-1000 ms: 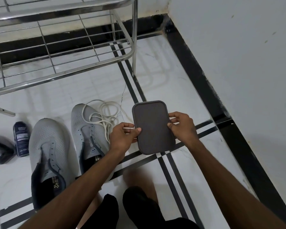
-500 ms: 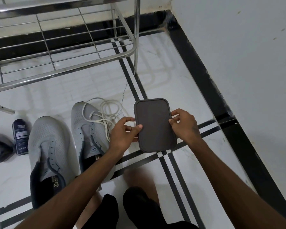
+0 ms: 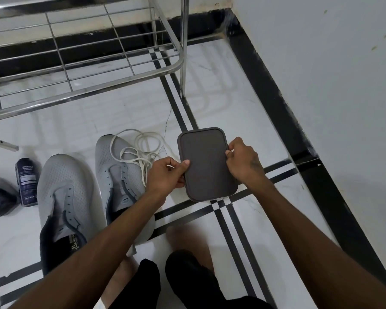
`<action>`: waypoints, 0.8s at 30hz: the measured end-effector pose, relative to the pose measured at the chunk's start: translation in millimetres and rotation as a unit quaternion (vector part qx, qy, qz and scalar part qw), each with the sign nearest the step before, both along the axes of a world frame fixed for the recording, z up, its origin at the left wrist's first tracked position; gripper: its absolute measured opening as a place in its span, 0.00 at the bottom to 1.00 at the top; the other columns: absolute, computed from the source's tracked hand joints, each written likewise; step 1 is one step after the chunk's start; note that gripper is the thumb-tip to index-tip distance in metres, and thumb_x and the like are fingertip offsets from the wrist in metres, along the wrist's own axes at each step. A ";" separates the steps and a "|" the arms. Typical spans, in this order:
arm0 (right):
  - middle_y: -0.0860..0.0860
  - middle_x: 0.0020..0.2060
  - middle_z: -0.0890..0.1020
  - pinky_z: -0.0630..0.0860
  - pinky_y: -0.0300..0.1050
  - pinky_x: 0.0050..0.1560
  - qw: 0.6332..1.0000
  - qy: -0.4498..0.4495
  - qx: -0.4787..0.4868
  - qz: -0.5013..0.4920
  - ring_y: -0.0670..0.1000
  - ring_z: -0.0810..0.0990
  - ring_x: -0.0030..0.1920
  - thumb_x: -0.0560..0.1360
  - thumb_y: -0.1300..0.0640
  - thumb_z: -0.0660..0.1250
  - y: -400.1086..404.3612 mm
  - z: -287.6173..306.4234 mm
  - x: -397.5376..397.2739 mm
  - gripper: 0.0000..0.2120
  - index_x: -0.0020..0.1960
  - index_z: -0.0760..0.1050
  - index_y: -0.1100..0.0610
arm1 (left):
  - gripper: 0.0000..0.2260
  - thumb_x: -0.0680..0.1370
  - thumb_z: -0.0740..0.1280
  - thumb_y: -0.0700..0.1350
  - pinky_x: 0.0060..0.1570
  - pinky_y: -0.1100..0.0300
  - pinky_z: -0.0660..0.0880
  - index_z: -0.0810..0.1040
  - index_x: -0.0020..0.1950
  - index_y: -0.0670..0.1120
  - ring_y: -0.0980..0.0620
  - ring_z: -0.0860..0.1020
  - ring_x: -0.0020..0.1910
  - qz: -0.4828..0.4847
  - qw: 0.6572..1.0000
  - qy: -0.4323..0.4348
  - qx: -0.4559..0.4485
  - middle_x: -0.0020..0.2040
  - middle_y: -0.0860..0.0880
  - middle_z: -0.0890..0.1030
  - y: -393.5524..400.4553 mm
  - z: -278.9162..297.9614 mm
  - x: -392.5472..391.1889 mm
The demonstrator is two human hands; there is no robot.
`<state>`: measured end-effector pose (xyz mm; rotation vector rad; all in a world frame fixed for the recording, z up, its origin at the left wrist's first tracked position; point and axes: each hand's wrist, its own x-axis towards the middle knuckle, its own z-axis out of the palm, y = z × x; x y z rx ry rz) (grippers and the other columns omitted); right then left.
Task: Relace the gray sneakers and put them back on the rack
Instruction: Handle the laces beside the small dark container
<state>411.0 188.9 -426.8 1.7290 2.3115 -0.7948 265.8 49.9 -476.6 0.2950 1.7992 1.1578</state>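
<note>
Grey flat case (image 3: pixel 206 163) gripped at both long edges, left hand (image 3: pixel 165 175) and right hand (image 3: pixel 243 162). Unlaced gray sneakers (image 3: pixel 65 197) alongside, white laces (image 3: pixel 140 152) piled loose.

Both bare arms reach forward; the left hand (image 3: pixel 165 175) pinches with thumb on top, fingers curled under; the right hand (image 3: pixel 243 161) grips likewise, knuckles up.

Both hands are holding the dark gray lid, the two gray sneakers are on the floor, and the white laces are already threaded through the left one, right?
Not quite. In the head view the white laces lie loose in a tangle on the toe of the right sneaker, threaded through neither. The rest holds: left hand and right hand hold the lid, and the left sneaker is on the floor too.
</note>
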 end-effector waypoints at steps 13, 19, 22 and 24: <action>0.52 0.53 0.83 0.83 0.53 0.51 0.977 0.150 -0.103 -0.112 0.53 0.82 0.51 0.81 0.48 0.64 -19.2 -14.3 41.2 0.13 0.57 0.79 0.56 | 0.14 0.76 0.73 0.50 0.38 0.49 0.83 0.77 0.42 0.40 0.45 0.85 0.39 0.030 0.999 0.021 -0.027 0.41 0.41 0.84 0.9 -2.4 8.6; 0.55 0.55 0.82 0.84 0.52 0.45 0.949 0.216 -0.169 -0.154 0.57 0.82 0.54 0.80 0.58 0.67 -39.9 -18.3 58.4 0.14 0.65 0.76 0.59 | 0.14 0.76 0.73 0.51 0.37 0.51 0.83 0.78 0.42 0.41 0.45 0.84 0.39 0.011 0.998 0.056 -0.032 0.41 0.43 0.84 -0.6 -0.1 9.2; 0.53 0.50 0.83 0.83 0.45 0.45 0.959 0.196 -0.128 -0.157 0.54 0.83 0.50 0.78 0.57 0.69 -37.4 -22.2 57.0 0.10 0.58 0.77 0.58 | 0.13 0.76 0.72 0.52 0.38 0.51 0.83 0.78 0.42 0.42 0.45 0.84 0.39 0.008 0.997 0.068 -0.032 0.41 0.43 0.84 -0.3 -0.9 10.1; 0.52 0.47 0.83 0.82 0.45 0.49 0.963 0.185 -0.100 -0.167 0.52 0.82 0.48 0.78 0.57 0.70 -38.6 -26.2 53.7 0.06 0.54 0.77 0.57 | 0.13 0.76 0.72 0.52 0.38 0.51 0.83 0.78 0.42 0.42 0.46 0.84 0.38 0.009 0.996 0.088 -0.030 0.40 0.44 0.83 -0.1 -1.3 12.9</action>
